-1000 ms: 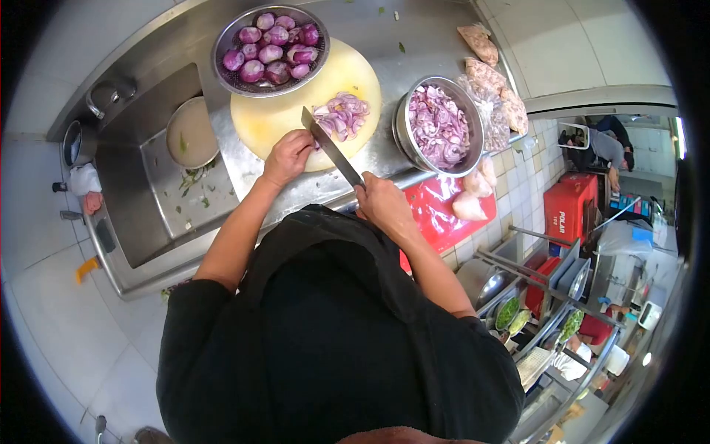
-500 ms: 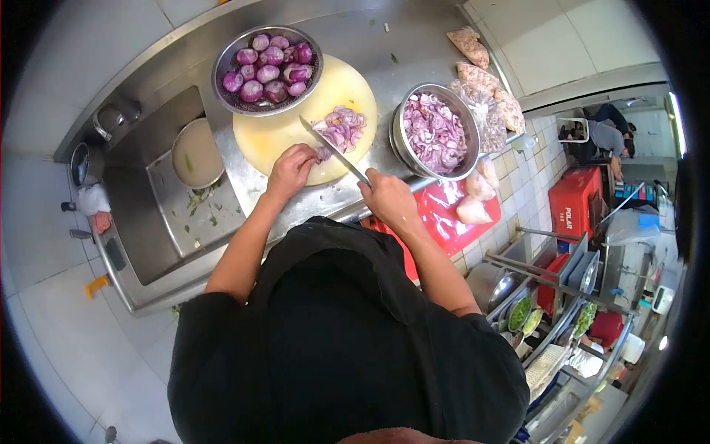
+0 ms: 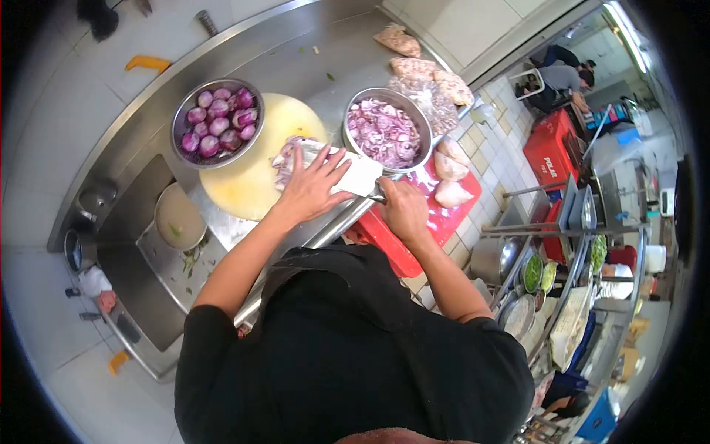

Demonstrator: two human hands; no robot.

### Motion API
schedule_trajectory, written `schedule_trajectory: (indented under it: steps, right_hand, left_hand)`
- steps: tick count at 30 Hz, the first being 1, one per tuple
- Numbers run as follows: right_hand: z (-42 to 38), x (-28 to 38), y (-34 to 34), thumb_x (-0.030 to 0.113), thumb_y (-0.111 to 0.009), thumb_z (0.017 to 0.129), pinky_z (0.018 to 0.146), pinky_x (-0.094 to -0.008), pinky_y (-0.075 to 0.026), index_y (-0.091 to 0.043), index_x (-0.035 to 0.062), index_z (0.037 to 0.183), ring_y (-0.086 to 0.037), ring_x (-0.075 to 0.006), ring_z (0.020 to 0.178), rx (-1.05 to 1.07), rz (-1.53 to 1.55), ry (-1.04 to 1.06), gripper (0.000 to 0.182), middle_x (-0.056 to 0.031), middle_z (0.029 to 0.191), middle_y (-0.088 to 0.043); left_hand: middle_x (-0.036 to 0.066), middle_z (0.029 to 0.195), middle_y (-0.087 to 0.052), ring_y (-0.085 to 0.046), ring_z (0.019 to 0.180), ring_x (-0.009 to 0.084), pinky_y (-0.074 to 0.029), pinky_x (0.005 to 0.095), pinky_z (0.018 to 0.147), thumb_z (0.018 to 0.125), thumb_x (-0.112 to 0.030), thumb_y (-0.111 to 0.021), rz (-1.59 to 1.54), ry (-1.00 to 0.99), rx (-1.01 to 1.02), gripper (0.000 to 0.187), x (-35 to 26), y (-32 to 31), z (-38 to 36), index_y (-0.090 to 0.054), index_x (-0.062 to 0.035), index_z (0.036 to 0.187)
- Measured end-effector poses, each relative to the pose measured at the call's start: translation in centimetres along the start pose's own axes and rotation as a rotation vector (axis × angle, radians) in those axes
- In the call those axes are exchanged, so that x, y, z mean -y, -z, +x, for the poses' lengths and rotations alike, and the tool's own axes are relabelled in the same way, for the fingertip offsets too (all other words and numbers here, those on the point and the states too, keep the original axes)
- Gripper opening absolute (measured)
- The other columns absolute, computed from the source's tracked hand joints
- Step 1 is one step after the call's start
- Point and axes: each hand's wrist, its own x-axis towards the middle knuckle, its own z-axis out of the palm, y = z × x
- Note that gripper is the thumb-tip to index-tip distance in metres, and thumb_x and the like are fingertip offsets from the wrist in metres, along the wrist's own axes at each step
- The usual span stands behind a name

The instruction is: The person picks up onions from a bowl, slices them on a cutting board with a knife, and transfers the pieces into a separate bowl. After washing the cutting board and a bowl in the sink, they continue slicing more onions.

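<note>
My right hand point(image 3: 404, 209) is closed around the handle of a broad-bladed cleaver point(image 3: 362, 176), whose blade lies turned on its flat side. Fingers spread, my left hand point(image 3: 314, 189) rests across the blade. Sliced red onion point(image 3: 284, 169) shows at the blade's far end, partly hidden by the blade and my left hand. Beneath is a round yellowish cutting board point(image 3: 240, 194). Whole peeled red onions point(image 3: 219, 126) fill a metal colander point(image 3: 177, 140) at the board's left edge. To the right, a steel bowl point(image 3: 427, 140) holds sliced onion point(image 3: 383, 133).
A sink point(image 3: 133, 222) with a round container point(image 3: 180, 216) lies at left. Bagged food point(image 3: 425, 81) sits on the counter at back right. Bags lie on a red surface point(image 3: 462, 218) below the counter edge. Racks point(image 3: 562, 274) stand right; people point(image 3: 558, 78) are farther off.
The cleaver has turned from edge-down to flat and moved right toward the bowl. My left hand has opened from holding onion and now lies on the blade. The view has rotated.
</note>
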Motion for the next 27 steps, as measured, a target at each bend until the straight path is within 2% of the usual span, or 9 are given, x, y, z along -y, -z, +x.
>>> schedule_trajectory:
  steps: [5,8,10,12,14,17,18,23,27]
  right_hand:
    - [-2.7,-3.1,2.4,0.015,-0.076,0.079,0.072,-0.0487,-0.054,-0.066,0.0099,0.106,-0.07,-0.0319,0.078,-0.124,-0.106,-0.135,0.029,-0.0128,0.082,-0.071]
    - [-4.1,-1.7,3.8,0.019,-0.076,0.082,0.072,-0.0495,-0.055,-0.068,0.0089,0.108,-0.071,-0.0348,0.077,0.097,-0.049,-0.43,0.028,-0.015,0.083,-0.073]
    - [-4.9,-0.7,3.4,0.024,-0.077,0.085,0.073,-0.0477,-0.056,-0.071,0.0068,0.11,-0.073,-0.0371,0.082,0.139,0.149,-0.511,0.031,-0.0188,0.087,-0.074]
    - [-5.8,0.0,1.5,0.026,-0.076,0.086,0.075,-0.0469,-0.056,-0.071,0.0058,0.111,-0.073,-0.0377,0.084,0.176,0.317,-0.566,0.033,-0.0207,0.089,-0.075]
    - [-5.0,1.7,0.2,0.029,-0.075,0.088,0.079,-0.0481,-0.056,-0.072,0.0042,0.114,-0.073,-0.0399,0.087,0.209,0.383,-0.612,0.035,-0.0229,0.09,-0.074]
    - [-2.8,2.7,-3.2,0.028,-0.072,0.09,0.081,-0.0509,-0.056,-0.071,0.004,0.116,-0.073,-0.0428,0.088,0.228,0.378,-0.594,0.035,-0.0243,0.093,-0.074]
    - [-1.8,2.9,-4.6,0.028,-0.071,0.091,0.081,-0.0521,-0.056,-0.07,0.0037,0.115,-0.072,-0.0438,0.089,0.222,0.326,-0.566,0.034,-0.0248,0.094,-0.074]
    - [2.0,4.2,-8.7,0.022,-0.063,0.094,0.081,-0.0574,-0.056,-0.061,0.0032,0.105,-0.071,-0.0469,0.091,0.254,0.094,-0.341,0.022,-0.0246,0.099,-0.073]
    - [2.4,6.0,-7.7,0.023,-0.065,0.092,0.082,-0.057,-0.056,-0.064,0.0021,0.109,-0.071,-0.0472,0.093,0.342,0.11,-0.252,0.026,-0.0246,0.097,-0.073]
  left_hand:
    - [0.009,0.168,-0.037,-0.029,0.156,0.0326,-0.012,0.0815,0.115,0.104,-0.064,-0.041,-0.02,-0.097,0.109,0.071,-0.2,-1.7,9.3,-0.051,-0.0133,0.153]
    - [0.01,0.163,-0.044,-0.038,0.152,0.0331,-0.022,0.0708,0.12,0.107,-0.062,-0.036,-0.171,0.178,0.287,0.071,2.8,-0.5,13.1,-0.05,-0.0101,0.153]
    - [0.015,0.155,-0.054,-0.051,0.143,0.0341,-0.037,0.0524,0.119,0.108,-0.053,-0.043,-0.57,0.234,0.199,0.065,7.0,-0.3,12.1,-0.052,-0.0053,0.151]
    - [0.022,0.151,-0.054,-0.055,0.138,0.0357,-0.04,0.0416,0.118,0.106,-0.047,-0.051,-0.773,0.373,0.016,0.061,10.5,-2.2,8.5,-0.057,0.0008,0.144]
    - [0.028,0.149,-0.054,-0.054,0.137,0.0383,-0.04,0.0451,0.118,0.097,-0.038,-0.066,-0.687,0.494,0.004,0.061,11.4,-1.9,3.9,-0.056,0.001,0.144]
    - [0.029,0.149,-0.053,-0.05,0.139,0.0425,-0.039,0.0456,0.119,0.087,-0.037,-0.076,-0.454,0.396,-0.17,0.073,11.3,-5.6,-2.4,-0.055,0.0006,0.145]
    - [0.03,0.152,-0.048,-0.044,0.143,0.0458,-0.035,0.05,0.121,0.079,-0.039,-0.084,-0.31,0.441,-0.172,0.088,10.2,-6.4,-3.5,-0.049,0.0006,0.149]
    - [0.033,0.16,-0.033,-0.032,0.149,0.0494,-0.027,0.0616,0.122,0.071,-0.049,-0.091,-0.219,0.484,-0.144,0.117,7.4,-8.0,-5.3,-0.03,0.0017,0.157]
    - [0.039,0.16,-0.027,-0.025,0.151,0.0523,-0.023,0.0628,0.123,0.066,-0.05,-0.094,-0.237,0.563,-0.225,0.129,7.5,-8.4,-4.5,-0.023,0.0035,0.159]
